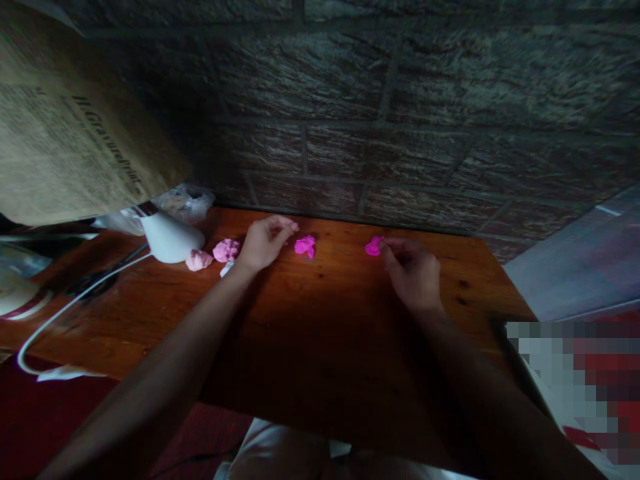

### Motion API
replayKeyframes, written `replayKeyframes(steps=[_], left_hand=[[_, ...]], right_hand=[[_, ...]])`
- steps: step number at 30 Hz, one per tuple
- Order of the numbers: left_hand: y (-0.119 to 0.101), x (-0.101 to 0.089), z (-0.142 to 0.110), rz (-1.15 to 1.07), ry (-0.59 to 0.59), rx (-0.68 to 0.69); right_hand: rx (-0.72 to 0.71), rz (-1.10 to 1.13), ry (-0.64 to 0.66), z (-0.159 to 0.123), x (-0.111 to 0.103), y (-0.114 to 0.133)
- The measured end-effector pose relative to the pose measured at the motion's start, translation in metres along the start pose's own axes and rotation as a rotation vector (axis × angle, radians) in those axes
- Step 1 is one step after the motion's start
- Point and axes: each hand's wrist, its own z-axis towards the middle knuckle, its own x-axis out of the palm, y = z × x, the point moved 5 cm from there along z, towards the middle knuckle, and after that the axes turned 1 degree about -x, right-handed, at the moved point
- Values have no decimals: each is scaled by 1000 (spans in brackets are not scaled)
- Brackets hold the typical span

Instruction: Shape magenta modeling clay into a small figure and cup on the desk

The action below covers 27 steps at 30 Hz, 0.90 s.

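A bright magenta piece of modelling clay [374,246], with a wide base and narrower top, is on the wooden table. My right hand [414,272] pinches its right edge between thumb and fingertips. Left of it lies a second magenta lump of clay [305,247], irregular in shape. Beside that lump is my left hand [264,244], thumb and fingers drawn together. Whether a small bit is between those fingertips I cannot make out. Two pale pink crumpled lumps [227,250] sit left of this hand, and a whitish lump [227,269] is partly hidden by the wrist.
A white lamp base [173,237] with a cable stands on the wooden table [320,320] at the left. A printed brown paper shade [85,127] hangs above it. Behind the table rises a stone-patterned wall [340,100]. Clear plastic bags [185,200] lie at the back left.
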Motion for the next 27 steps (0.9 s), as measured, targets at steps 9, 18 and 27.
replayKeyframes(steps=[9,18,27], left_hand=[[-5,1,-3,123,64,99],[1,1,-4,136,127,97],[-4,4,-5,156,145,102]], right_hand=[[-200,-55,438,14,92,52],[-318,-97,544,34,137,65],[-292,-79,569,35,135,60]])
